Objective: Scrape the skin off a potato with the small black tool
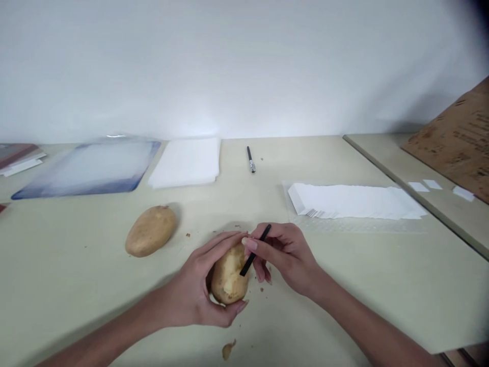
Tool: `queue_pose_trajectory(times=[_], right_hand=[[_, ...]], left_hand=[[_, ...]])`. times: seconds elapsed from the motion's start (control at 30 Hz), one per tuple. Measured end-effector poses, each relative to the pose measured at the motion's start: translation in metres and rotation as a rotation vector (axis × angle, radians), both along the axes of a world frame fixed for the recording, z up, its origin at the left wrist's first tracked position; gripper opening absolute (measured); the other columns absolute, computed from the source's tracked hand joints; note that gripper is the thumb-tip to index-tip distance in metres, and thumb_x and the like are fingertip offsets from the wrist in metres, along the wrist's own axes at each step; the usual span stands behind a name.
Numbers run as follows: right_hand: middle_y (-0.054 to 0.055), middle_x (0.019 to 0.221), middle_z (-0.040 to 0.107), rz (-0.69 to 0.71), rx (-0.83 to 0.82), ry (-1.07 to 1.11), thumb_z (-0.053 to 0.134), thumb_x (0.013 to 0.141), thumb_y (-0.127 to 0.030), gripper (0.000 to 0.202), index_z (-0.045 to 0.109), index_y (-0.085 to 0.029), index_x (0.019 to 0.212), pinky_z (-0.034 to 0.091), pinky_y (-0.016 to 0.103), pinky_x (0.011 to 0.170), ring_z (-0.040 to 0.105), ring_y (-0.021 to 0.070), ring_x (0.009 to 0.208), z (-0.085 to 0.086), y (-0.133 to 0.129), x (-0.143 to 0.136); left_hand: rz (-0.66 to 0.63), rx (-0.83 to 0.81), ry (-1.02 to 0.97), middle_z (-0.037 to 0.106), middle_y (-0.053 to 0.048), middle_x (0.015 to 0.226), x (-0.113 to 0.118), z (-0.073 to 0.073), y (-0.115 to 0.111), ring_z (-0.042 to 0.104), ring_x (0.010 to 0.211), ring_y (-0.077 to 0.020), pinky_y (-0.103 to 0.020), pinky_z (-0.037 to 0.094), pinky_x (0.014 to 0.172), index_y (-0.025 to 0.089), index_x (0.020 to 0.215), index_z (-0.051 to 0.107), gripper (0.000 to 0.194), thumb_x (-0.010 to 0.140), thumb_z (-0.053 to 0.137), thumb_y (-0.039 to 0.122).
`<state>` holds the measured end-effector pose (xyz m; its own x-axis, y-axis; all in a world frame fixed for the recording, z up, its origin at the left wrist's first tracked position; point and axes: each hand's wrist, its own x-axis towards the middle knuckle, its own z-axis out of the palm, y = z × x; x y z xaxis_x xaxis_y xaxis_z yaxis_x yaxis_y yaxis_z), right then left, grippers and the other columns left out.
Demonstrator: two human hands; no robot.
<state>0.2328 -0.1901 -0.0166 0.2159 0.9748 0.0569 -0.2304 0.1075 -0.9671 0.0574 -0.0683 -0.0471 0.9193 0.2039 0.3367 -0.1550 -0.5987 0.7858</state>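
A potato (225,290) with a pale, partly peeled patch on its upper side stands on the table within my left hand (202,283), whose fingers and thumb wrap around it. Between thumb and fingers, my right hand (284,255) pinches a slim, flat black stick-like tool (255,251). The tool slants down, its lower end at the edge of the peeled patch. What kind of tool it is, I cannot make out. A second, unpeeled potato (151,231) lies to the left. Near me on the table is a piece of peel (228,349), and small brown bits are scattered around the held potato.
Toward the wall lie a black craft knife or pen (250,159), a stack of white paper (187,162) and a blue-edged clear sleeve (95,168). Fanned white slips (355,201) rest on plastic at the right. Beyond the table seam is a brown cardboard sheet (458,137).
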Motion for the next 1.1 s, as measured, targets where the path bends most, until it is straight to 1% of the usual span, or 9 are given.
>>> queue_pose_trajectory(times=[0.13, 0.3, 0.4, 0.5, 0.77, 0.93, 1.1], right_hand=[[-0.002, 0.055, 0.060, 0.002, -0.008, 0.019, 0.074, 0.094, -0.036, 0.028, 0.067, -0.013, 0.078, 0.045, 0.019, 0.039, 0.057, 0.0099, 0.043, -0.0021, -0.0014, -0.0030], [-0.002, 0.053, 0.059, -0.012, -0.021, 0.024, 0.074, 0.094, -0.035, 0.030, 0.066, -0.014, 0.075, 0.043, 0.018, 0.037, 0.057, 0.0096, 0.042, -0.0028, -0.0016, -0.0037], [-0.002, 0.054, 0.060, -0.004, -0.022, 0.010, 0.074, 0.094, -0.035, 0.028, 0.066, -0.014, 0.077, 0.044, 0.019, 0.038, 0.057, 0.0099, 0.042, -0.0045, -0.0011, -0.0048], [-0.002, 0.055, 0.061, -0.005, -0.015, -0.004, 0.074, 0.094, -0.034, 0.027, 0.066, -0.014, 0.078, 0.045, 0.019, 0.039, 0.058, 0.0102, 0.043, -0.0061, -0.0014, -0.0059], [-0.002, 0.053, 0.062, -0.008, -0.013, 0.003, 0.074, 0.094, -0.032, 0.025, 0.067, -0.014, 0.078, 0.046, 0.017, 0.038, 0.058, 0.0097, 0.041, -0.0063, -0.0029, -0.0064], [-0.002, 0.052, 0.063, 0.011, -0.064, 0.049, 0.076, 0.091, -0.030, 0.023, 0.069, -0.013, 0.078, 0.045, 0.016, 0.036, 0.057, 0.0093, 0.039, -0.0080, -0.0013, -0.0064], [-0.002, 0.048, 0.061, -0.001, -0.113, 0.115, 0.077, 0.091, -0.033, 0.027, 0.070, -0.011, 0.076, 0.044, 0.015, 0.034, 0.054, 0.0079, 0.036, -0.0066, -0.0006, -0.0082]], left_hand=[[0.007, 0.001, 0.005, 0.053, -0.015, 0.149, -0.0002, 0.0011, -0.0021, 0.053, 0.138, -0.0348, -0.050, 0.049, 0.113, 0.023, 0.154, 0.040, 0.097, 0.066, 0.080, 0.017], [0.008, 0.019, -0.004, 0.053, -0.015, 0.148, -0.0004, 0.0000, -0.0017, 0.055, 0.136, -0.0336, -0.050, 0.050, 0.113, 0.023, 0.153, 0.040, 0.096, 0.066, 0.081, 0.019], [0.023, 0.023, 0.016, 0.054, -0.015, 0.148, -0.0013, -0.0012, -0.0016, 0.054, 0.136, -0.0346, -0.051, 0.050, 0.113, 0.022, 0.150, 0.045, 0.093, 0.065, 0.081, 0.019], [0.036, 0.024, 0.028, 0.055, -0.014, 0.147, -0.0019, -0.0006, -0.0016, 0.055, 0.135, -0.0334, -0.049, 0.049, 0.114, 0.022, 0.149, 0.047, 0.090, 0.065, 0.081, 0.020], [0.040, 0.034, 0.016, 0.057, -0.012, 0.145, -0.0010, 0.0019, -0.0018, 0.057, 0.134, -0.0312, -0.045, 0.051, 0.113, 0.024, 0.150, 0.045, 0.092, 0.065, 0.080, 0.019], [0.025, 0.024, -0.011, 0.055, -0.011, 0.147, -0.0010, 0.0009, -0.0027, 0.057, 0.134, -0.0298, -0.042, 0.050, 0.113, 0.025, 0.153, 0.041, 0.097, 0.065, 0.082, 0.019], [0.013, 0.024, -0.005, 0.053, -0.009, 0.149, -0.0014, 0.0003, -0.0031, 0.057, 0.134, -0.0283, -0.039, 0.050, 0.113, 0.027, 0.157, 0.037, 0.102, 0.065, 0.081, 0.018]])
